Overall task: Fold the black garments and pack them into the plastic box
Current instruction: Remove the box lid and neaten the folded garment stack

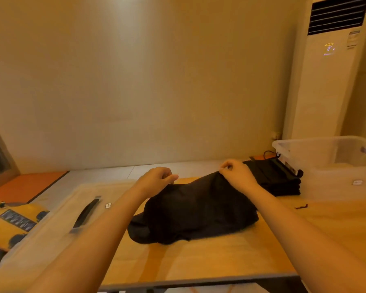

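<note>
Head view: your left grip [156, 179] and right grip [236, 174] pinch the far edge of the black garment [199, 214], frame centre; it drapes toward you on the bench [220, 261], long axis left-right; the plastic box [304, 143] sits nearer your right grip.

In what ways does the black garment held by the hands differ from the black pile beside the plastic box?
The held garment is loose and crumpled; the pile is neatly folded and stacked. The left hand and right hand pinch the garment's far edge; no hand holds the pile. Both are black, on the wooden table.
</note>
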`<control>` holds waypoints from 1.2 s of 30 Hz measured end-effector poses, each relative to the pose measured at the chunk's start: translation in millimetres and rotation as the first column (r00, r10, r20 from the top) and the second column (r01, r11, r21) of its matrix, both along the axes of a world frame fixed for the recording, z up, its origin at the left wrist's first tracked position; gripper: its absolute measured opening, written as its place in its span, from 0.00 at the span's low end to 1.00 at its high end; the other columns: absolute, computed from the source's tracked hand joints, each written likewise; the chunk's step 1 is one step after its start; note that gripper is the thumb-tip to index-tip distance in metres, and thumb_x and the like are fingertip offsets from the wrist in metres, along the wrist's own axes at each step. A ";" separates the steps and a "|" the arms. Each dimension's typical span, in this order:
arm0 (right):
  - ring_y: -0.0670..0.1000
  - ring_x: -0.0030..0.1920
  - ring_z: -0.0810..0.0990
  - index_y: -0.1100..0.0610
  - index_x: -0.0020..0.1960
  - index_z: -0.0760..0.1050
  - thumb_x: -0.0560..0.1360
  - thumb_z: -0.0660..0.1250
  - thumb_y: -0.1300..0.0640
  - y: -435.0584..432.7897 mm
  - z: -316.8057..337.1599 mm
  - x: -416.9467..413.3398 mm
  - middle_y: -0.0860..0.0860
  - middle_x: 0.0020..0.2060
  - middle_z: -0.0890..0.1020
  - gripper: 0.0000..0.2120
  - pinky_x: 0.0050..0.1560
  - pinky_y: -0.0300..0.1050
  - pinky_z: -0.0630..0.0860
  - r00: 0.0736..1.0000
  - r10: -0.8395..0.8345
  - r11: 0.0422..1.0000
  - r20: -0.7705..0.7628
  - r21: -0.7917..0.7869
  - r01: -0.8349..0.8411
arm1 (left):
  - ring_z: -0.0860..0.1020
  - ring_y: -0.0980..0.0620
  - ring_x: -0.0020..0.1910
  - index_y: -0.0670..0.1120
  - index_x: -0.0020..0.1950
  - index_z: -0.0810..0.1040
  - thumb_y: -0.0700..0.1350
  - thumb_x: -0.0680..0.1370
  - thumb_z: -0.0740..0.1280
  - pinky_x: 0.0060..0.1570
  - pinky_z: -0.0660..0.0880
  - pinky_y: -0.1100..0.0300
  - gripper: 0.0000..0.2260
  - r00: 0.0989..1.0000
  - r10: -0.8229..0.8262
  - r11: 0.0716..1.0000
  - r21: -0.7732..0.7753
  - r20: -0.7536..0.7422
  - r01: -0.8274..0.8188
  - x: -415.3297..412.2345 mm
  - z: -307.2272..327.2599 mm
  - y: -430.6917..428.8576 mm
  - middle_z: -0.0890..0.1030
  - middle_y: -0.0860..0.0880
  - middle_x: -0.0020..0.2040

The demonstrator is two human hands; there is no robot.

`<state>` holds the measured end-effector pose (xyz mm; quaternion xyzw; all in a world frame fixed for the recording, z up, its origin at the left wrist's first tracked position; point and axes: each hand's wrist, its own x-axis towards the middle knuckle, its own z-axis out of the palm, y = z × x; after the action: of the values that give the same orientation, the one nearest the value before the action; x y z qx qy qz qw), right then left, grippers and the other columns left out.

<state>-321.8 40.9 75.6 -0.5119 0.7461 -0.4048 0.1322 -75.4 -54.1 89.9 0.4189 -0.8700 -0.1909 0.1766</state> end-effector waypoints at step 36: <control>0.50 0.41 0.77 0.55 0.51 0.71 0.82 0.57 0.48 20.9 -55.7 72.2 0.49 0.39 0.77 0.10 0.38 0.48 0.71 0.989 0.149 0.983 -0.020 -0.102 -0.151 | 0.79 0.53 0.45 0.47 0.45 0.77 0.43 0.78 0.66 0.47 0.76 0.60 0.03 0.995 0.068 0.983 0.177 -0.069 -0.055 100.8 -77.9 7.9 0.81 0.49 0.44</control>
<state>-249.7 61.7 19.9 -0.5753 0.6842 -0.4286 0.1309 25.4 -46.1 12.0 0.4520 -0.8293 -0.2767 0.1775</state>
